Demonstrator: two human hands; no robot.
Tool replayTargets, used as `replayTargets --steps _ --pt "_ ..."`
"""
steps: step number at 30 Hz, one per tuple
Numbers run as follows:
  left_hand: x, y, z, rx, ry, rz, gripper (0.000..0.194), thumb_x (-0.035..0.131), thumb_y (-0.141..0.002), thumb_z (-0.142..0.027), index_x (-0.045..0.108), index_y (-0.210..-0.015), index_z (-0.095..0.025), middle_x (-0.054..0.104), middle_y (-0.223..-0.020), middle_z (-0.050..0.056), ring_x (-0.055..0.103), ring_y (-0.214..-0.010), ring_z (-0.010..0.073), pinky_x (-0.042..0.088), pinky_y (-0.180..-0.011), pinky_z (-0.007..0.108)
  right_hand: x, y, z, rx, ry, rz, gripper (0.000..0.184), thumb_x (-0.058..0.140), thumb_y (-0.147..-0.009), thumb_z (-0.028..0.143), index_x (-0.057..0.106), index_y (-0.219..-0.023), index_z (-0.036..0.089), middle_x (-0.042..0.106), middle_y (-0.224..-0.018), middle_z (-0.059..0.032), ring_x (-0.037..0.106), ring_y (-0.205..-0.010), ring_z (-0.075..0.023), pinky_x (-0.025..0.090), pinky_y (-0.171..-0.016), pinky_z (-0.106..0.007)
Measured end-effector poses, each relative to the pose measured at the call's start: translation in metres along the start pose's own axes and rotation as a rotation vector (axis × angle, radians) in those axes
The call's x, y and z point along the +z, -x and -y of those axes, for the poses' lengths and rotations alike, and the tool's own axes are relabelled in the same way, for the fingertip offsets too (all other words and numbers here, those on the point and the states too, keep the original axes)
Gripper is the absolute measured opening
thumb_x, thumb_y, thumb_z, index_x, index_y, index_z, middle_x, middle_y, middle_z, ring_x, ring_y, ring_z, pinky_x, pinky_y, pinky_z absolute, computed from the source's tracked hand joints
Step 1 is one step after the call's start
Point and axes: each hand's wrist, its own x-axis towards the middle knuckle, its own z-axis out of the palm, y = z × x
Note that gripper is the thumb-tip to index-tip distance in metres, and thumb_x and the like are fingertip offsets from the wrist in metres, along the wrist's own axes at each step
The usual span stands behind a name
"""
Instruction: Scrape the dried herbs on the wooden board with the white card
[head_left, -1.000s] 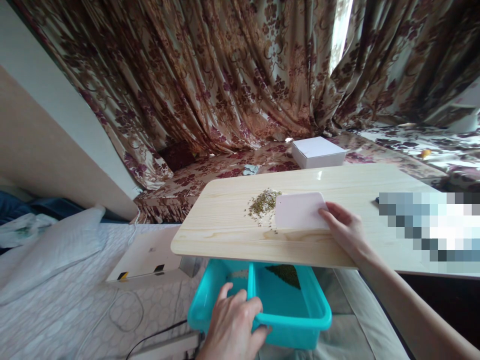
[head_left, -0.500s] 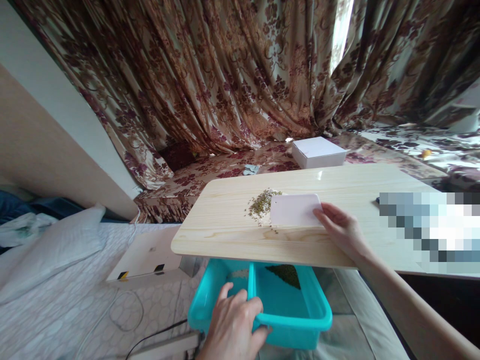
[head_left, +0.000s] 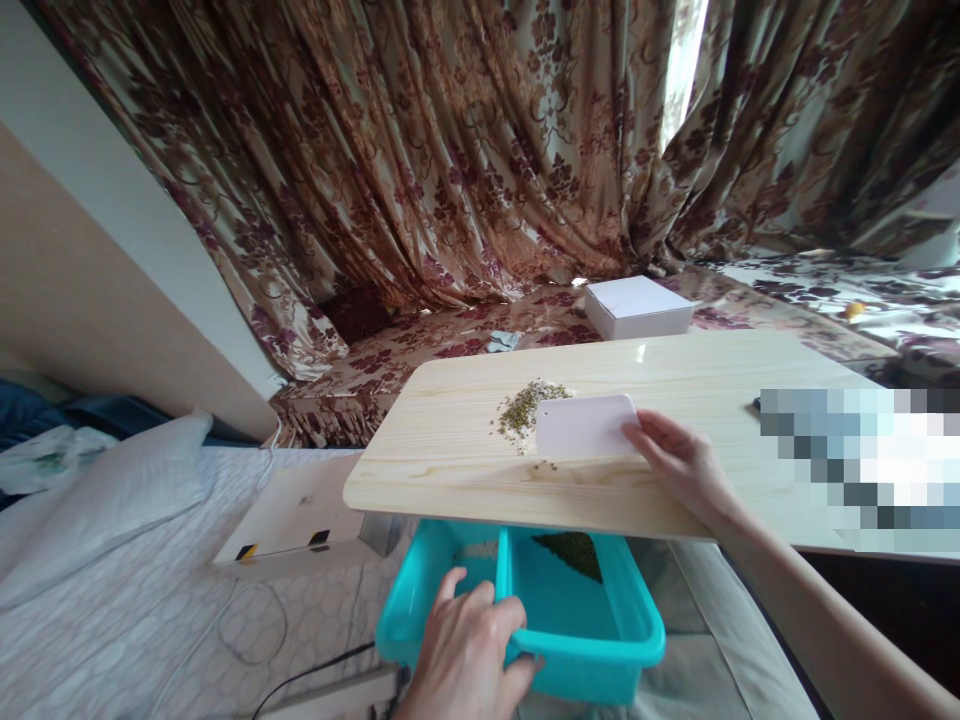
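1. Since the earlier frame, slight leftward shift of the card to the right edge of the pile, on the bench.
2. Keep the card pinched in closed right fingers — edge low.
3. Steady the tub, rim gripped by curled left fingers.
4. Gather stray grains — just below the card.

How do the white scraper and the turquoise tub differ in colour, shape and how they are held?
Colour: the white scraper is pale, while the turquoise tub is a vivid blue-green.
Shape: the scraper is thin and flat; the tub is deep, with a divider inside.
Holding: the right hand grips the scraper by one end; the left hand holds the tub at its near rim.
Shared: each has one hand on it.
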Motion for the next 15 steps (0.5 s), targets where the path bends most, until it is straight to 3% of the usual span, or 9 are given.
replayTargets --steps 8,15 --pt "0.001 -0.006 0.004 -0.023 -0.027 0.036 0.012 0.071 -0.069 -0.032 0.066 -0.077 -0.026 0.06 -0.077 -0.002 0.06 -0.083 0.0197 0.028 -0.103 0.045 -0.002 0.002 0.012 0.049 -0.043 0.031 0.038 0.069 -0.063 0.055 0.07 -0.078 0.019 0.074 -0.077 -0.0054 0.068 -0.073 -0.0229 0.056 -0.066 -0.031" --pt "0.02 -0.012 0.023 0.037 -0.063 -0.013 0.008 0.064 -0.074 -0.03 0.066 -0.081 -0.03 0.061 -0.071 -0.002 0.062 -0.072 0.0185 0.032 -0.1 0.043 -0.004 0.001 0.015 0.057 -0.063 -0.006 0.032 0.071 -0.061 0.049 0.071 -0.074 0.02 0.074 -0.075 -0.0051 0.068 -0.073 -0.0242 0.056 -0.066 -0.032"
